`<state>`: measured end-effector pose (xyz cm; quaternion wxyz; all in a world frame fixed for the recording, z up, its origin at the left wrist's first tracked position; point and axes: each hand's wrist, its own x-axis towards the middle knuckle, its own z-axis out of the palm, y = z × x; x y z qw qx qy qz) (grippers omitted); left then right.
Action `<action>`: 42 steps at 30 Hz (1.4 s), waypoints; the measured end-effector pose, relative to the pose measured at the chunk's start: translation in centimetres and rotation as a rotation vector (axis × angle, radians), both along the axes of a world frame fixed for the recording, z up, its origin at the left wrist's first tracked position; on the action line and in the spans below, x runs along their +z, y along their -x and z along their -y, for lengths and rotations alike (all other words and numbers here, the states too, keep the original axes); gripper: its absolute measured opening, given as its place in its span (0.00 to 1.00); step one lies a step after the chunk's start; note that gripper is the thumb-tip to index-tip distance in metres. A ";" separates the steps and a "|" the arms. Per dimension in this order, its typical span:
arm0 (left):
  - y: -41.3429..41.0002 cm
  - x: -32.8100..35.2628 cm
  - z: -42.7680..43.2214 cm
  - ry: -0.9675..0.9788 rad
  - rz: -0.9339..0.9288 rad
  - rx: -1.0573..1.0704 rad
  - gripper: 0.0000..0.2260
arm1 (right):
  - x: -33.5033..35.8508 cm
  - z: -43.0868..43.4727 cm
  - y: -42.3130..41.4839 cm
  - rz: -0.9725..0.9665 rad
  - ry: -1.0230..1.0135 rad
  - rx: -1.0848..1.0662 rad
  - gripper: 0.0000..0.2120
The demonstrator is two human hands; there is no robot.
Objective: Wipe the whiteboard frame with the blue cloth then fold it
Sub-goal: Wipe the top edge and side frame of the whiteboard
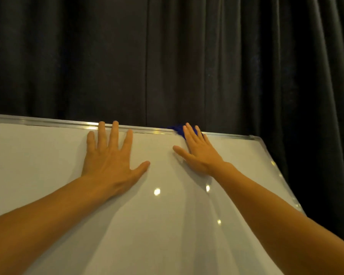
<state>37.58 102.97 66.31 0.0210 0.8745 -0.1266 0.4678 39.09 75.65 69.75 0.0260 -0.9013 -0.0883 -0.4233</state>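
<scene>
A white whiteboard (48, 165) with a silver metal frame (48, 122) fills the lower part of the view. My left hand (111, 155) lies flat on the board with fingers spread, its fingertips touching the top frame. My right hand (197, 151) presses the blue cloth (177, 128) against the top frame, right of my left hand. Only a small bunched part of the cloth shows above my fingers; the rest is hidden under the hand.
A dark pleated curtain (167, 56) hangs behind the board. The frame's top right corner (254, 137) is rounded, and the right edge (286, 185) slopes down toward the right. Light spots reflect on the board surface.
</scene>
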 end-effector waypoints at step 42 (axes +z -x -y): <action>-2.9 -0.6 33.8 -0.022 -0.011 0.104 0.50 | 2.3 29.8 -3.1 0.094 -0.004 0.084 0.30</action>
